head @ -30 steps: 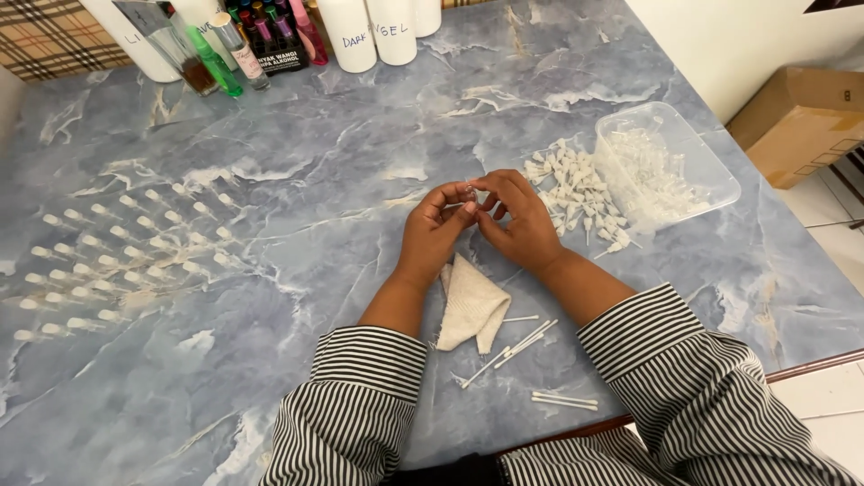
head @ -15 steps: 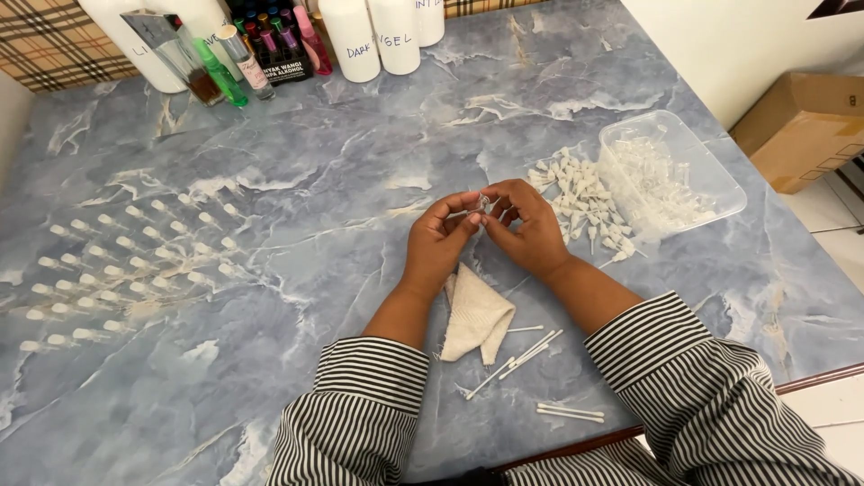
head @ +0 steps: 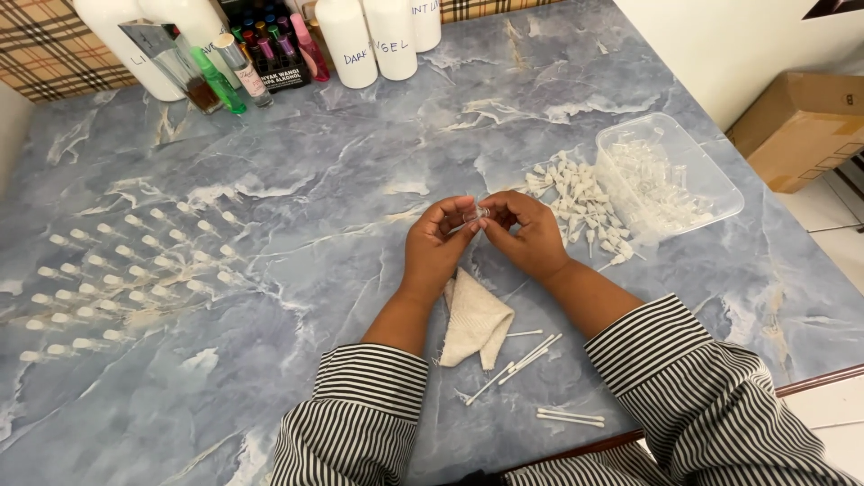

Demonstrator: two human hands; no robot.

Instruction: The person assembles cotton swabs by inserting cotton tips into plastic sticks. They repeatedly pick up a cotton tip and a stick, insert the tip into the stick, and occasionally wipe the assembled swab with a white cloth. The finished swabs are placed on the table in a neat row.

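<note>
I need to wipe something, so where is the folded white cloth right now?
In the head view, the folded white cloth lies on the marble table just below the left hand, between the forearms, with thin white sticks at its right.

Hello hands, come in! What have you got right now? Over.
Left hand and right hand together, both pinching a small clear vial above the marble table. White cloth just beneath the wrists. Nothing between the hands and the pile of white caps.

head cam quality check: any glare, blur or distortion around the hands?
Head view: even, soft light, faint shadows under the left hand and right hand; mild sheen on the marble table; the small clear vial between the fingertips is too tiny to resolve; wide-angle bending at the edges.
</note>
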